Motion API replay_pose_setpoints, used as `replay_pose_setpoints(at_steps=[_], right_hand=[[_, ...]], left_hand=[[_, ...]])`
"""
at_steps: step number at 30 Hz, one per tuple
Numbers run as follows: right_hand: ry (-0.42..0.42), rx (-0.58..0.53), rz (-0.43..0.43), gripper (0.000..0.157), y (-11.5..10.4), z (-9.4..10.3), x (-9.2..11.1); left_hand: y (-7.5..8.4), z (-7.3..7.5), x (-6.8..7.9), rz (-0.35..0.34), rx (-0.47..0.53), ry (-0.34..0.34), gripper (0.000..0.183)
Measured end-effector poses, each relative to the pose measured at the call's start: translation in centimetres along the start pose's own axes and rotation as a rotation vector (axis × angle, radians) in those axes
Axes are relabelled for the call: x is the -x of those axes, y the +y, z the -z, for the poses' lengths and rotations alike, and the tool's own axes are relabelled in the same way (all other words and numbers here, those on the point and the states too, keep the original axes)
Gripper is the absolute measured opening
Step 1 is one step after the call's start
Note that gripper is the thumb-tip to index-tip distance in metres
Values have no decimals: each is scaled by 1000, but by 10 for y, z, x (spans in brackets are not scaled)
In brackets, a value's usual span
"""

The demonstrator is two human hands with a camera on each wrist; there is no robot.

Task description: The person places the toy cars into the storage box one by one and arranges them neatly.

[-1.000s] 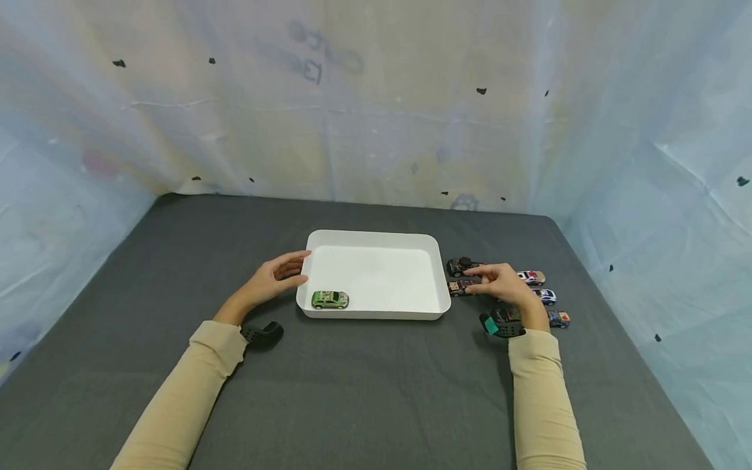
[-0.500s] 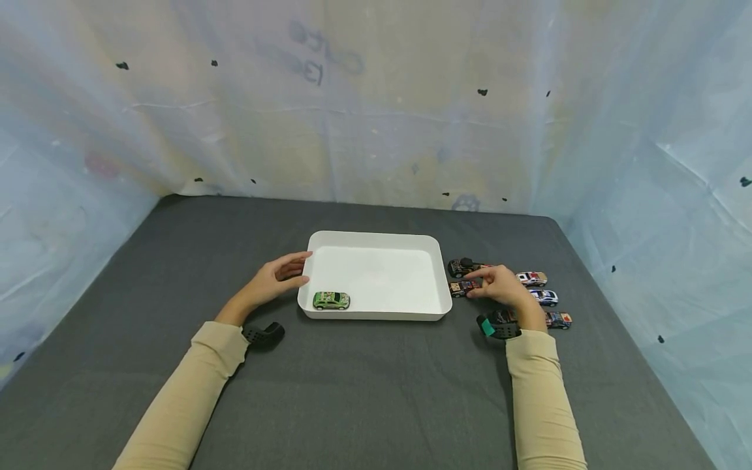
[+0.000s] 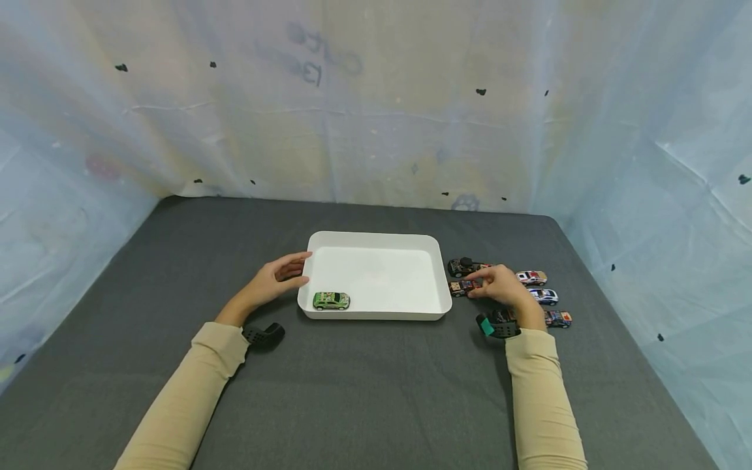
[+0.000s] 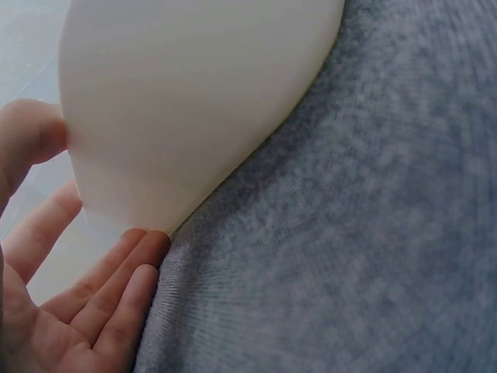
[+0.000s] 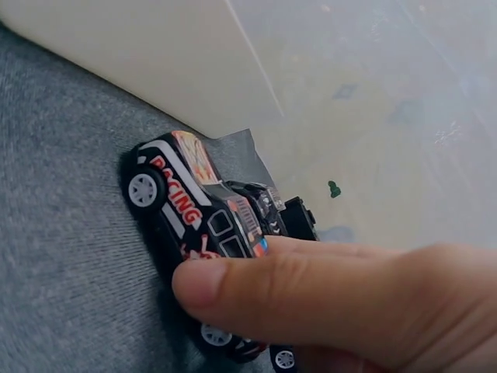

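A white rectangular tray (image 3: 384, 277) lies on the grey cloth with a green toy car (image 3: 331, 301) in its front left corner. My left hand (image 3: 275, 279) rests at the tray's left end. In the left wrist view its nearly straight fingers touch the tray wall (image 4: 194, 101). Right of the tray, my right hand (image 3: 499, 284) pinches a black toy car (image 5: 182, 198) marked RACING, thumb on its near side, its wheels down close to the cloth. The fingers on the car's far side are mostly hidden. Just behind stands another black toy car (image 3: 458, 267).
Beyond my right hand are a white and red toy car (image 3: 532, 278), a white and blue one (image 3: 544, 297) and a dark blue one (image 3: 559, 319). Another dark car shows partly behind the right wrist strap (image 3: 499, 327). Pale plastic sheeting (image 3: 376, 130) encloses the table.
My right wrist has shifted slightly left, its fingers staying at the black toy car. The left hand, the tray and the green car keep their places.
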State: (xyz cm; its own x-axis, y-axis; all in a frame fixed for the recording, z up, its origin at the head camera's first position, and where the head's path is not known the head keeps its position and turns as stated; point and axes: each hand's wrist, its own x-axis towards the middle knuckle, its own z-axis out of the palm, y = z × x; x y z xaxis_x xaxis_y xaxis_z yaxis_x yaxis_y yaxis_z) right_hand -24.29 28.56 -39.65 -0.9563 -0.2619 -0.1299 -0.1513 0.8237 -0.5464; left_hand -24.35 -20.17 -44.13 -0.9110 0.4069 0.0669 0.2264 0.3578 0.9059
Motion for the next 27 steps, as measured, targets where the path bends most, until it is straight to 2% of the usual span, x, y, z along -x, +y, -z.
replay_pose_setpoints(at_steps=[7,15,22,27], right_hand=[[24,-52,30,36,-3,5,5],[97,-77,11,39,-13,13,11],[145,-75,72,39,-26,21,13],[161,-77,111,37,-35,19,13]], left_hand=[[1,0,0,-7,2,-2,60],[0,0,0,-8,2,-3,61],[-1,0,-1,-21,0,-5,61],[-1,0,1,-28,-1,-6,60]])
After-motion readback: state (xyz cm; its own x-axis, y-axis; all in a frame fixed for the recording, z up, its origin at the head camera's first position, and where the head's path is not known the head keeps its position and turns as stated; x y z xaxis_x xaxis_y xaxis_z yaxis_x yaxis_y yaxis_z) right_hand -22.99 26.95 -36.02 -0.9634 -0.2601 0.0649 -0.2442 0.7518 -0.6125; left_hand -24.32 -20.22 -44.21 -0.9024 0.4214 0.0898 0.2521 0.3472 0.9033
